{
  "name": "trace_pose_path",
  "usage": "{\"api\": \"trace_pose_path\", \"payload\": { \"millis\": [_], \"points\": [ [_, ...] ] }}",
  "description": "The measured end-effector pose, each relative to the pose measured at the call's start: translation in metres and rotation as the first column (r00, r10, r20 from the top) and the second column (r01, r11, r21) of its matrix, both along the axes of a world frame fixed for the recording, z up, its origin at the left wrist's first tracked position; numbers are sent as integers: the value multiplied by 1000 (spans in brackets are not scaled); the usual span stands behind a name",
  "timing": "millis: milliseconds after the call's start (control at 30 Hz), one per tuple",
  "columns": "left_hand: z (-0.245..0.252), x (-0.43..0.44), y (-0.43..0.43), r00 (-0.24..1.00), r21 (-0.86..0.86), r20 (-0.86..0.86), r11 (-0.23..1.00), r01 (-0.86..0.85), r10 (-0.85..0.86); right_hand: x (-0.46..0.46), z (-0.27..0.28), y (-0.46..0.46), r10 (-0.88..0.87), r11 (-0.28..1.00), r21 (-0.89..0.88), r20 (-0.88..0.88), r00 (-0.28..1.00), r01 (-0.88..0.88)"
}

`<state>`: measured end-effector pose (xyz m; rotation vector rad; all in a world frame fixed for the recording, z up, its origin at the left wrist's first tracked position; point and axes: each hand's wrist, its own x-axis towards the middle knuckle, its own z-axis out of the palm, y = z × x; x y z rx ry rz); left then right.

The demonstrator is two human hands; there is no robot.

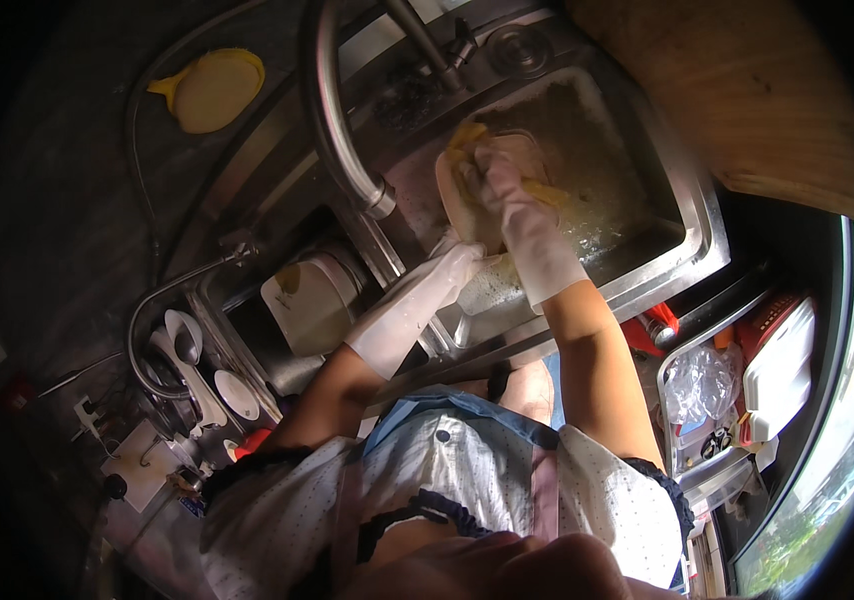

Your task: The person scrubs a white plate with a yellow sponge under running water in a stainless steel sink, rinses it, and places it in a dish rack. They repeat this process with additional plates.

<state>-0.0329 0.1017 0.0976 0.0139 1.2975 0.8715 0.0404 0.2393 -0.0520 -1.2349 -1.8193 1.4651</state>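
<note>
My left hand (463,251), in a white rubber glove, grips the near edge of a pale plate (458,206). The plate is tilted over the larger basin of a stainless steel sink (704,247). My right hand (493,166), gloved the same way, presses a yellow cloth (467,137) against the plate's face. Part of the cloth trails out on the right side of that hand. Cloudy water (584,161) with some suds fills the basin around the plate. Both hands cover parts of the plate, and its exact outline is blurred.
A curved steel faucet (337,135) arches over the divider on the left. Stacked dishes (307,307) stand in the smaller basin. Ladles and spoons (187,352) hang at lower left. A yellow-rimmed strainer (217,90) is at upper left, a wooden board (757,97) at upper right.
</note>
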Motion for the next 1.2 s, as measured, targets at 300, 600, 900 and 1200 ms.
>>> {"api": "trace_pose_path", "payload": {
  "millis": [300,600,900,1200],
  "points": [
    [-4,-2,-9,999,-4,47,1000,0,1,91,39,-16,499,746,427,150,853,-511],
    [-18,-4,13,907,-252,210,916,-312,366,54,64,-68,114,964,210,227,967,-163],
    [-16,3,5,951,-252,-10,919,-303,310,110,87,-21,293,915,115,470,832,-387],
    [-6,3,-8,996,-16,-47,997,79,-80,29,115,-46,213,957,186,81,974,-224]
  ]
}}
